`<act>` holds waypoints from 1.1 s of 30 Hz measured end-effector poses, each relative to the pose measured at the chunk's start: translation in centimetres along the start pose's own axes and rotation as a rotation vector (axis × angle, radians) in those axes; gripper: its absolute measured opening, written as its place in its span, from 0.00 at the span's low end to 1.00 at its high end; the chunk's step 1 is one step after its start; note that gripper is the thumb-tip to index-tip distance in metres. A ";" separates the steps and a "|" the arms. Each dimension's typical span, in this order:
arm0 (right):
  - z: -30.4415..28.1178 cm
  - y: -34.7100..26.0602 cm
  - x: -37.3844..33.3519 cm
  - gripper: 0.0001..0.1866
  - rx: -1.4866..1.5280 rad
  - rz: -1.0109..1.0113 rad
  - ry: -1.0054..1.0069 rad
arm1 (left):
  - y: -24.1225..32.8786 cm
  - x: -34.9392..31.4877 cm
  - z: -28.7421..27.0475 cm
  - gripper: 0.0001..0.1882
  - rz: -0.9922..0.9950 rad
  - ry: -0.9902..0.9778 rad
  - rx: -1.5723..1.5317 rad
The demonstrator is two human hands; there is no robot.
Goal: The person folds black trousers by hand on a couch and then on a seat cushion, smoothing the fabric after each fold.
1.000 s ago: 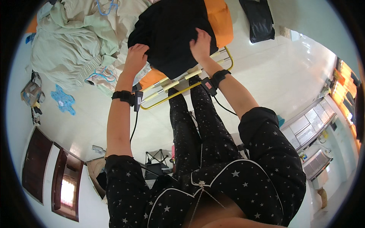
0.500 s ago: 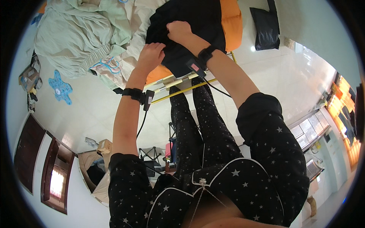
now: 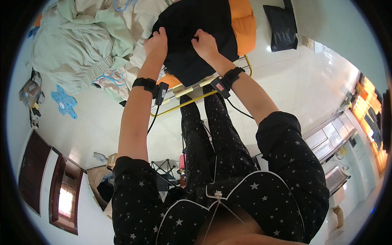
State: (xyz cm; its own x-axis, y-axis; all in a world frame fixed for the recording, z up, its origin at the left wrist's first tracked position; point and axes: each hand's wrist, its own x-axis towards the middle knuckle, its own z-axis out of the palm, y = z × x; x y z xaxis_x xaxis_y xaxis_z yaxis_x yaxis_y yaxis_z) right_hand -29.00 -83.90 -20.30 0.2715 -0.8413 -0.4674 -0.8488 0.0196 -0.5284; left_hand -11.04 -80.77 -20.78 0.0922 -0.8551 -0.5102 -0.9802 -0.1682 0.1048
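A black cloth garment (image 3: 185, 53) lies spread over an orange pad, its exact kind unclear. My left hand (image 3: 157, 45) is closed at its left edge, fingers curled round the fabric there. On the right part of the cloth, my right hand (image 3: 205, 44) is closed too, with thumb and forefinger pinched together on the fabric. Beneath, the orange pad (image 3: 243, 26) shows along the right side and at the near left corner. Each wrist wears a black strap with a small cabled box.
Pale green and cream clothes (image 3: 71, 53) are heaped to the left. A yellow metal frame (image 3: 179, 107) edges the pad on my side. A black plastic bag (image 3: 281, 28) lies on the floor at right, a blue star-shaped mat (image 3: 64, 102) at left. A folding stand (image 3: 165, 167) is near my legs.
My left hand has moved farther from me along the cloth's left edge. My right hand has come nearer and to the right. The black cloth now lies more spread between them.
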 end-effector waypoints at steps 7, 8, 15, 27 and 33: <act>-0.1 -0.4 -0.9 0.12 0.044 0.126 -0.002 | 2.6 2.3 0.8 0.11 0.180 0.220 -0.101; 0.1 -0.5 -1.2 0.11 0.062 0.089 0.004 | 2.6 2.3 0.8 0.11 0.088 0.111 -0.101; -1.1 -1.0 -3.5 0.11 0.248 -0.004 -0.218 | 0.5 1.7 0.5 0.13 -0.285 0.118 -0.402; -6.5 -3.0 -9.1 0.14 -0.104 0.071 -0.228 | -1.2 -10.7 -3.5 0.23 -0.037 -0.037 -0.603; -11.1 -2.2 -15.7 0.14 -0.139 -0.023 -0.202 | -0.6 -15.6 -7.4 0.17 -0.114 -0.078 -0.585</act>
State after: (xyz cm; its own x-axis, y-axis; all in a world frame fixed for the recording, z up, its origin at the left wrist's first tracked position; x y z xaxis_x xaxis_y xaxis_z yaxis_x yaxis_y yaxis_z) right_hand -36.46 -76.67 -3.95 0.3646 -0.7151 -0.5963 -0.8918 -0.0841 -0.4445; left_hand -10.60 -70.98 -6.58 0.1564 -0.7809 -0.6048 -0.7034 -0.5179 0.4868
